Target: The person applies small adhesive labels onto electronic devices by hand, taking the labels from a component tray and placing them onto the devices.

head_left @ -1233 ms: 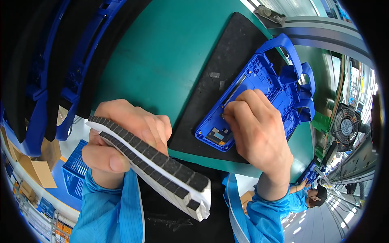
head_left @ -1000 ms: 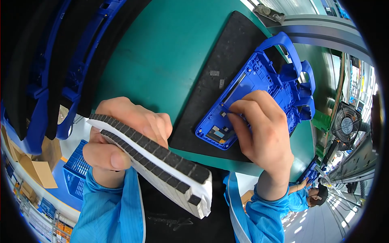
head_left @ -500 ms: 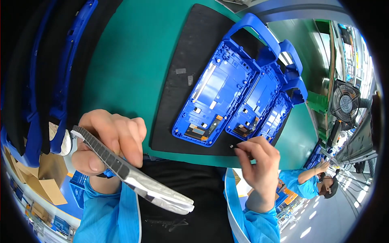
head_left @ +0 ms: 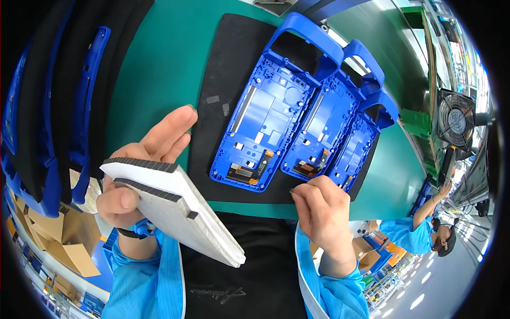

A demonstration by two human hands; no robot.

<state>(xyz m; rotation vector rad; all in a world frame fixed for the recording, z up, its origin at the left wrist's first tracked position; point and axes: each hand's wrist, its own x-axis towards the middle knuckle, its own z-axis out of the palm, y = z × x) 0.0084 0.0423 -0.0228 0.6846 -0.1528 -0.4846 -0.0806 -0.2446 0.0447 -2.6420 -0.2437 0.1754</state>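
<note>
Three blue housings [head_left: 265, 119] lie beyond the right hand [head_left: 325, 212] pinching a dark bit [head_left: 291, 191], left hand [head_left: 151, 146] clasping white sheets [head_left: 175, 220].

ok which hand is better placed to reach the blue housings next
Probably the right hand: it sits close to the lower ends of the blue housings, while the left hand is farther off and occupied, gripping the white sheets.

Your flat white paper-like sheets [head_left: 170, 212] look matt, their narrow black foam-like strips [head_left: 143, 165] rough; your blue rectangular plastic housings [head_left: 265, 114] look smooth, faintly glossy.
</note>
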